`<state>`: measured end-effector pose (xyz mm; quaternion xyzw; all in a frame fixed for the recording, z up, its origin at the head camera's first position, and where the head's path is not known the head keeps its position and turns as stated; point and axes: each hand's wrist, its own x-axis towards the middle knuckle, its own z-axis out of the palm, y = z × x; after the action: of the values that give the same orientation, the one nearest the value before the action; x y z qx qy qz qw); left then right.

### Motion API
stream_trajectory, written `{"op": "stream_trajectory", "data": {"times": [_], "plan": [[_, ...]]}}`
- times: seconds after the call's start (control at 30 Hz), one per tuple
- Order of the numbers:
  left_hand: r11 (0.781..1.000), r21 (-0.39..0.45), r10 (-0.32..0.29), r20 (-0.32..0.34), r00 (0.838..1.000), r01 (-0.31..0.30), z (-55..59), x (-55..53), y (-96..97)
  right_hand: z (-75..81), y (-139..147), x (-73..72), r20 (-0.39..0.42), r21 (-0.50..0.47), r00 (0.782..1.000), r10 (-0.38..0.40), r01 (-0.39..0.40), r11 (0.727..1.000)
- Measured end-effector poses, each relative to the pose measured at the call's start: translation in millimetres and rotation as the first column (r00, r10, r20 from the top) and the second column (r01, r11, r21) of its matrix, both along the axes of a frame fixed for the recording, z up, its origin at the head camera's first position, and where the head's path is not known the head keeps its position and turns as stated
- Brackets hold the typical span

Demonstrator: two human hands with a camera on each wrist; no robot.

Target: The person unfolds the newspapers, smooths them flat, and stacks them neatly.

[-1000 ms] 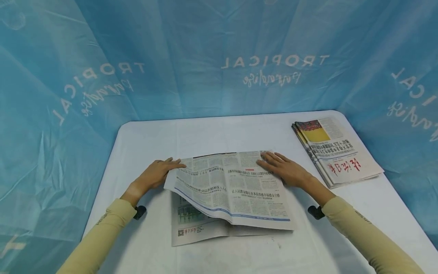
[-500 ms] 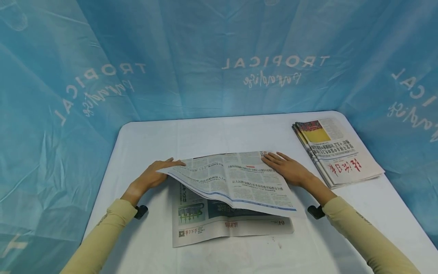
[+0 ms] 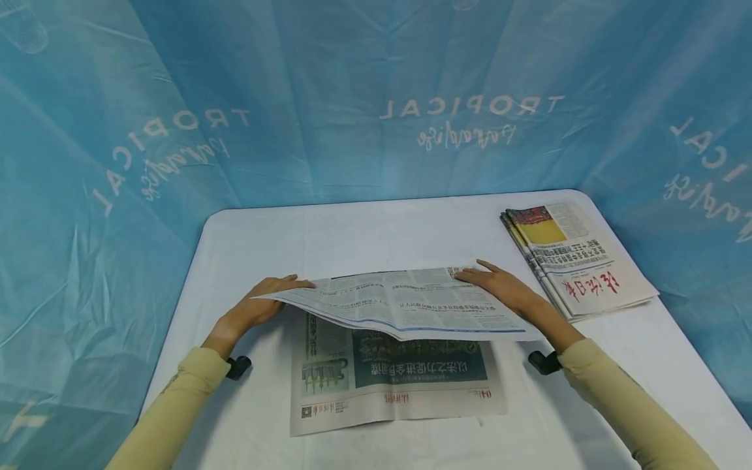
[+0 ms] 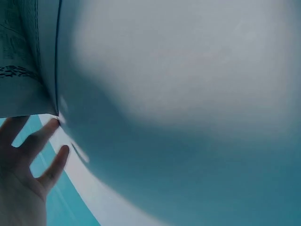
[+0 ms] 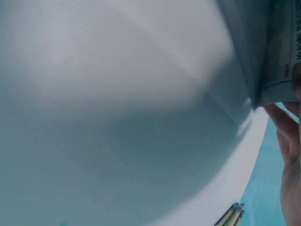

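Observation:
A newspaper (image 3: 423, 401) lies on the white table, its upper half raised as a flap (image 3: 393, 307) whose near edge hangs above the lower half. At the far left corner my left hand (image 3: 264, 300) grips the paper, its thumb hidden beneath the flap. My right hand (image 3: 499, 284) holds the far right corner, fingers on the upper side. In the right wrist view a thumb (image 5: 296, 80) shows against the printed page. In the left wrist view the fingers (image 4: 40, 136) reach the newspaper's corner. A dark green printed panel shows on the lower half.
A stack of folded newspapers (image 3: 578, 261) sits at the table's back right. The white table (image 3: 364, 235) meets blue curtains (image 3: 376, 150) behind and at both sides. Each wrist wears a small black camera (image 3: 237, 367).
The flap's near edge has risen and swung away from me, uncovering more of the lower half. Both hands stay at the far corners, and the lower half has slid slightly nearer to me.

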<state>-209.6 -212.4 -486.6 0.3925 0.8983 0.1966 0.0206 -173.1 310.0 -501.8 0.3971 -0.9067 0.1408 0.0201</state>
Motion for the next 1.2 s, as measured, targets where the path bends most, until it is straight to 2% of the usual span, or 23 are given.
{"op": "stream_trajectory", "data": {"times": [0.03, 0.1, 0.17, 0.27, 0.3, 0.37, 0.43, 0.53, 0.63, 0.7, 0.77, 0.83, 0.9, 1.0, 1.13, 1.2], "plan": [[1.000, 0.004, 0.000, -0.012, 1.000, 0.000, 0.2, 0.8, -0.4, 1.5, 1, -0.3, -0.018, -0.027, 1.000, 0.019, -0.019, 0.999], [0.999, 0.029, 0.019, 0.009, 1.000, -0.019, -0.6, 1.8, -0.7, 3.1, 2, -1.9, -0.040, -0.080, 0.998, 0.051, -0.054, 0.995], [0.996, 0.042, 0.075, 0.061, 0.995, -0.077, -0.6, 2.8, -0.1, 5.2, 3, -1.7, -0.007, -0.140, 0.999, 0.037, -0.037, 0.989], [0.979, 0.054, 0.187, 0.163, 0.969, -0.198, 0.4, 3.7, 0.5, 6.6, 1, -2.4, 0.060, -0.231, 0.998, -0.004, 0.018, 0.973], [0.975, 0.056, 0.203, 0.175, 0.963, -0.216, 1.6, 3.9, 0.6, 6.7, 1, -2.8, 0.081, -0.268, 0.997, -0.011, 0.032, 0.963], [0.971, 0.072, 0.213, 0.178, 0.961, -0.229, 3.7, 3.9, 0.7, 6.4, -1, -4.4, 0.104, -0.327, 0.994, -0.034, 0.067, 0.943], [0.974, 0.120, 0.172, 0.162, 0.972, -0.192, 5.3, 2.6, 1.7, 6.0, -2, -6.0, 0.125, -0.389, 0.990, -0.071, 0.115, 0.914], [0.976, 0.160, 0.123, 0.163, 0.979, -0.149, 6.2, -0.1, 3.0, 6.3, -6, -8.4, 0.191, -0.418, 0.964, -0.182, 0.248, 0.874], [0.965, 0.136, 0.189, 0.237, 0.953, -0.225, 6.0, -1.7, 2.7, 7.5, -9, -10.9, 0.266, -0.424, 0.922, -0.282, 0.375, 0.824], [0.954, 0.142, 0.218, 0.280, 0.935, -0.264, 5.6, -3.7, 3.3, 10.2, -14, -12.2, 0.303, -0.436, 0.899, -0.316, 0.425, 0.793], [0.943, 0.163, 0.235, 0.291, 0.927, -0.290, 4.0, -6.0, 4.2, 19.5, -21, -10.2, 0.328, -0.457, 0.887, -0.325, 0.450, 0.767], [0.939, 0.213, 0.206, 0.275, 0.939, -0.269, 2.2, -9.6, 5.8, 29.5, -29, -7.4, 0.344, -0.471, 0.877, -0.337, 0.471, 0.746], [0.937, 0.228, 0.202, 0.258, 0.945, -0.263, 1.2, -11.8, 6.2, 39.4, -37, -4.4, 0.351, -0.478, 0.869, -0.348, 0.487, 0.731], [0.938, 0.226, 0.206, 0.252, 0.946, -0.264, 0.7, -14.2, 5.7, 27.4, -33, -11.6, 0.356, -0.480, 0.858, -0.371, 0.509, 0.715], [0.939, 0.213, 0.208, 0.275, 0.939, -0.270, 0.8, -16.4, 6.1, 2.6, -22, -23.5, 0.361, -0.484, 0.853, -0.377, 0.516, 0.706], [0.938, 0.205, 0.217, 0.283, 0.934, -0.279, 0.2, -17.3, 7.0, 0.0, -22, -23.5, 0.368, -0.480, 0.847, -0.384, 0.526, 0.702]]}}
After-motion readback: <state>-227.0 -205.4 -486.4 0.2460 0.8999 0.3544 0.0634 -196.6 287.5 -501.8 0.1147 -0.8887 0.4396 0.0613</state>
